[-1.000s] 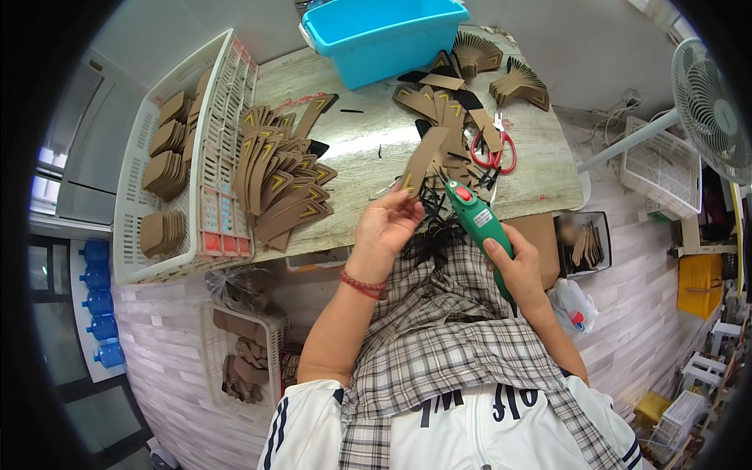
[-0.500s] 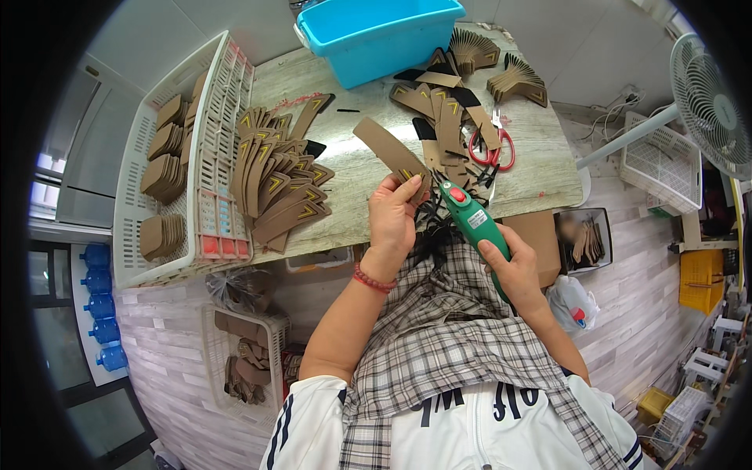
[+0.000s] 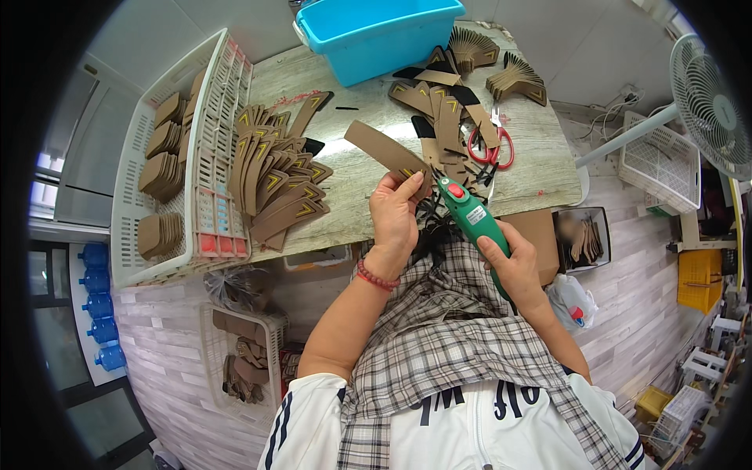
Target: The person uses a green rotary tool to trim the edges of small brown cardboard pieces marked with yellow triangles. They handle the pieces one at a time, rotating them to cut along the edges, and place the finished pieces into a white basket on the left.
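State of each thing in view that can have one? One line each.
Left hand: pinching a brown strip
Right hand: wrapped around a green handheld cutter
Brown strip: held near one end, gently curved
Green handheld cutter: held, tip close to strip, contact unclear
Red-handled scissors: lying down, blade opening unclear
Blue bin: upright, lid off
Large white crate: upright, holding brown stacks
White fan: spin unclear

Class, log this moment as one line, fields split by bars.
left hand: holds brown strip | right hand: grips green handheld tool | tool tip: near strip's end | table: red-handled scissors, blue bin
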`<control>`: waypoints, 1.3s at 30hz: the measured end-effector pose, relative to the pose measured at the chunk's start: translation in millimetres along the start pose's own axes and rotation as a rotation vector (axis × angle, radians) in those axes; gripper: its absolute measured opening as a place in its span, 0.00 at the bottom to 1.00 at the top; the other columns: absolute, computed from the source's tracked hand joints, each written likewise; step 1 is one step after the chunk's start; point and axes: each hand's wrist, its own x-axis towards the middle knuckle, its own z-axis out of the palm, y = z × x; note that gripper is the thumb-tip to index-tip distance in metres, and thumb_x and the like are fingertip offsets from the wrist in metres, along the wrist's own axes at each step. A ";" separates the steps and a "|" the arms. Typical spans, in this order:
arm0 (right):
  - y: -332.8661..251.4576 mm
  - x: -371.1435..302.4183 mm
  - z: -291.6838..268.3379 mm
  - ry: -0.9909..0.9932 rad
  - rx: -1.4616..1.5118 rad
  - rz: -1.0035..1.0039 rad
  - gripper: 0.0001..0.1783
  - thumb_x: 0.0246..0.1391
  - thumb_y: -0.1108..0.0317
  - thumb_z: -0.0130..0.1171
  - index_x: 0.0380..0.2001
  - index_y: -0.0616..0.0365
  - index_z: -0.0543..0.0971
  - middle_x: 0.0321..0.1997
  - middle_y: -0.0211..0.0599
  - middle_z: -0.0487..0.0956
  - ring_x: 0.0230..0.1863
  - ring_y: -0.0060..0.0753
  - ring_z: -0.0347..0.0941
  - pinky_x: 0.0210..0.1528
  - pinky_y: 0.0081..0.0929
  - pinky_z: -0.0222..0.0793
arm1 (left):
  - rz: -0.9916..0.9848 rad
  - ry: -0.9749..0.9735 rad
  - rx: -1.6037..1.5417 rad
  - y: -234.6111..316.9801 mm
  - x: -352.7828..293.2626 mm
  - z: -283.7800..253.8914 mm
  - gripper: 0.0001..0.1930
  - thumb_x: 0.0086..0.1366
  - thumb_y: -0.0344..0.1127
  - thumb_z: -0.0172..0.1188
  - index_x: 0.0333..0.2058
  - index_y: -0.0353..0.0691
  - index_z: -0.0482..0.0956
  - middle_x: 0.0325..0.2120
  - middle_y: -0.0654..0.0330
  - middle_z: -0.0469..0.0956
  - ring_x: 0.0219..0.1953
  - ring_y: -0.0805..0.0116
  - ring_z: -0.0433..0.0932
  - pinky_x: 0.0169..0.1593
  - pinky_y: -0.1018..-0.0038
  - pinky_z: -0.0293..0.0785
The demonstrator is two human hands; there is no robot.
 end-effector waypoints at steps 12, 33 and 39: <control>-4.7 4.0 1.0 -0.017 0.000 0.008 0.21 0.56 0.61 0.62 0.48 0.63 0.76 0.24 0.26 0.75 0.23 0.15 0.68 0.26 0.17 0.65 | -0.062 0.014 0.054 5.5 -6.1 -8.1 0.06 0.62 0.23 0.59 0.39 0.32 0.77 0.33 0.58 0.81 0.32 0.71 0.79 0.36 0.76 0.74; 11.6 3.5 -24.2 0.145 0.069 0.056 0.20 0.57 0.60 0.62 0.46 0.65 0.77 0.25 0.27 0.76 0.22 0.15 0.69 0.25 0.17 0.66 | 0.756 0.050 1.568 -53.4 170.0 44.6 0.21 0.49 0.42 0.67 0.43 0.42 0.78 0.39 0.56 0.74 0.47 0.55 0.70 0.51 0.60 0.64; 15.7 8.7 -27.4 0.159 0.081 0.052 0.21 0.57 0.60 0.62 0.46 0.65 0.77 0.24 0.28 0.75 0.22 0.15 0.69 0.25 0.17 0.66 | 0.512 0.037 1.524 -51.6 163.6 34.5 0.17 0.48 0.25 0.53 0.40 0.39 0.75 0.36 0.53 0.77 0.45 0.50 0.71 0.50 0.59 0.61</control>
